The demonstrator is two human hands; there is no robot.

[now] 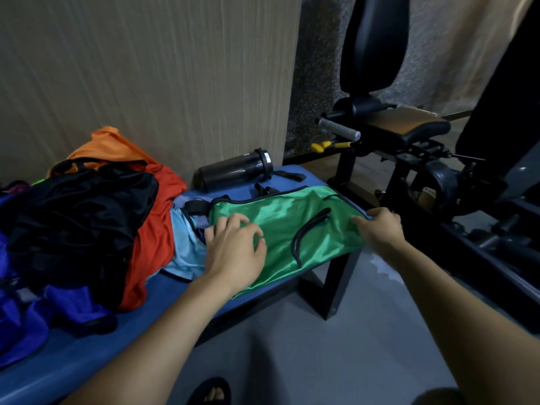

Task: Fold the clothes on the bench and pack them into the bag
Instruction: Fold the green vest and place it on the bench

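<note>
The left hand (233, 247) rests with loosely curled fingers on the left end of the green bag (286, 229); the right hand (380, 226) pinches the bag's right edge. The bag lies flat at the right end of the blue surface (73, 352), with the heaped clothes (87, 223) to its left and a dark bottle (236, 171) beyond.

- Shiny green bag (280, 229) with black piping and a curved black handle (309, 235), lying flat on the right end of the blue bench (87, 355), its right corner reaching the bench's right edge.
- Pale blue garment (187, 247) just left of the bag, partly tucked under the bag's left end.
- Loose, unfolded heap on the left half of the bench: black garment (79, 223) on top, red one (155, 244) beneath on its right, orange one (108, 147) at the far side, deep blue fabric (35, 314) at the near left.
</note>
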